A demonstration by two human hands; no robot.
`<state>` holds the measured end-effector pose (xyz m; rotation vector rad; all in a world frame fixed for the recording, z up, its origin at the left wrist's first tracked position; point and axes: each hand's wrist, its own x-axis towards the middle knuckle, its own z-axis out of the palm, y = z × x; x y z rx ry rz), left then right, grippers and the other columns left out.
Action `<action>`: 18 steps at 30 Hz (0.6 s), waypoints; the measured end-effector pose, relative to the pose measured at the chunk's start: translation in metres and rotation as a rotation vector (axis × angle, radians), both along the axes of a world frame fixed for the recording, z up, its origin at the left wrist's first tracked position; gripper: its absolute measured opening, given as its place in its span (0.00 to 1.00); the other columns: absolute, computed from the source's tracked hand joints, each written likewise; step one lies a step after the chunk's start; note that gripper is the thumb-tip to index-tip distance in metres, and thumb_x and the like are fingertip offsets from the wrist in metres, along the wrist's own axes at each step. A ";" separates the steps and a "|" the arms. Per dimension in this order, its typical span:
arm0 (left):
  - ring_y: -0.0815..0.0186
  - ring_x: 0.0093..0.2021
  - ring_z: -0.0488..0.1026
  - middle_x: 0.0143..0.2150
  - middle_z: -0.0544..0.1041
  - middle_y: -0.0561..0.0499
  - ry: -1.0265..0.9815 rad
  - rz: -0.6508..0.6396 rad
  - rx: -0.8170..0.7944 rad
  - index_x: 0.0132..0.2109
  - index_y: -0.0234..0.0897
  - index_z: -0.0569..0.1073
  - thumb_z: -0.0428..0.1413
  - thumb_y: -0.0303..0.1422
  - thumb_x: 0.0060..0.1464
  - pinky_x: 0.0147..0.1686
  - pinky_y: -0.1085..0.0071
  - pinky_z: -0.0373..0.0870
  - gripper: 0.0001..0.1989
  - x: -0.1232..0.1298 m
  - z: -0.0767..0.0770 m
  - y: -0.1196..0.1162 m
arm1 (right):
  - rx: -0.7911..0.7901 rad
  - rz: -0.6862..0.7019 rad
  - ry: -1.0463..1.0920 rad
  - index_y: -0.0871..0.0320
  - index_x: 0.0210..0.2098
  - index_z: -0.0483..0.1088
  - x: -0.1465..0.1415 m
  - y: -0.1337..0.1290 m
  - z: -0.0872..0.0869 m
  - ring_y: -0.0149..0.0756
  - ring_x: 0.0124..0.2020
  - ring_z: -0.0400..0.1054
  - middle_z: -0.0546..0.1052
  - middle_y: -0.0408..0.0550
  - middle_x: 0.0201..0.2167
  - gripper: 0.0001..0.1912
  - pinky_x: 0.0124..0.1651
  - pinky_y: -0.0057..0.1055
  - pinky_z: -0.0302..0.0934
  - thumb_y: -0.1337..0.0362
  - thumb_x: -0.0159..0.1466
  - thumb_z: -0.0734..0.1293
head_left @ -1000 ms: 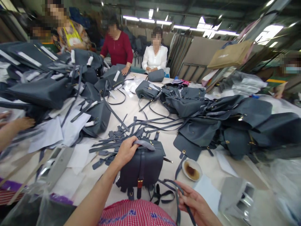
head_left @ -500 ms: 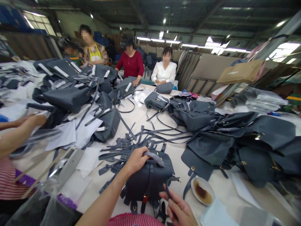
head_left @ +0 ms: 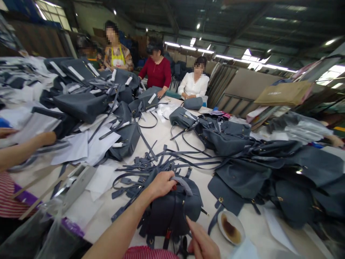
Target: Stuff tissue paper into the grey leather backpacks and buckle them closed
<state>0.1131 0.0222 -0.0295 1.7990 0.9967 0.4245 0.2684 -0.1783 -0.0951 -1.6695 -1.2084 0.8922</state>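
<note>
A dark blue-grey leather bag (head_left: 167, 212) stands on the table right in front of me. My left hand (head_left: 164, 182) is closed around its top carry handle (head_left: 184, 185), which has a greyish wrap on it. Low at the bag's right side, my right hand (head_left: 202, 240) is closed, its index fingertip by the bag's front. A narrow strap (head_left: 184, 207) runs down the front to that fingertip; its end is hidden in the hand. Behind the bag lie several loose straps with buckles (head_left: 134, 174).
A white dish of brown liquid (head_left: 231, 226) stands right of my right hand. Bags are heaped at the right (head_left: 242, 176) and left (head_left: 81, 104). White paper sheets (head_left: 102, 144) lie left. A co-worker's arm (head_left: 27, 149) reaches in at left; other people stand or sit across the table.
My right hand has moved slightly down, and the strap that stood raised above it now lies against the bag's front. The bag is tilted a little differently. The view has shifted slightly.
</note>
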 end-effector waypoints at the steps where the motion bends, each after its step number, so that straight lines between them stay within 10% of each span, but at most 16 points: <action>1: 0.65 0.31 0.70 0.27 0.75 0.53 0.006 -0.002 0.003 0.27 0.38 0.67 0.49 0.30 0.50 0.32 0.73 0.62 0.06 0.001 0.000 0.001 | -0.009 0.031 0.021 0.44 0.47 0.77 -0.003 0.007 -0.001 0.34 0.20 0.67 0.80 0.47 0.39 0.19 0.30 0.31 0.68 0.51 0.57 0.68; 9: 0.65 0.32 0.66 0.28 0.70 0.55 -0.023 -0.001 -0.024 0.29 0.37 0.69 0.51 0.31 0.47 0.32 0.72 0.59 0.04 -0.004 -0.005 0.002 | -0.414 -0.186 0.756 0.58 0.36 0.77 -0.021 0.035 0.001 0.19 0.13 0.55 0.71 0.38 0.19 0.24 0.12 0.15 0.42 0.47 0.47 0.76; 18: 0.67 0.30 0.63 0.26 0.68 0.56 -0.095 -0.010 -0.124 0.30 0.36 0.69 0.53 0.31 0.42 0.30 0.73 0.56 0.05 -0.004 -0.001 -0.001 | -0.358 -0.305 1.025 0.56 0.41 0.71 -0.025 0.032 -0.002 0.29 0.24 0.74 0.81 0.47 0.34 0.26 0.22 0.21 0.67 0.58 0.45 0.80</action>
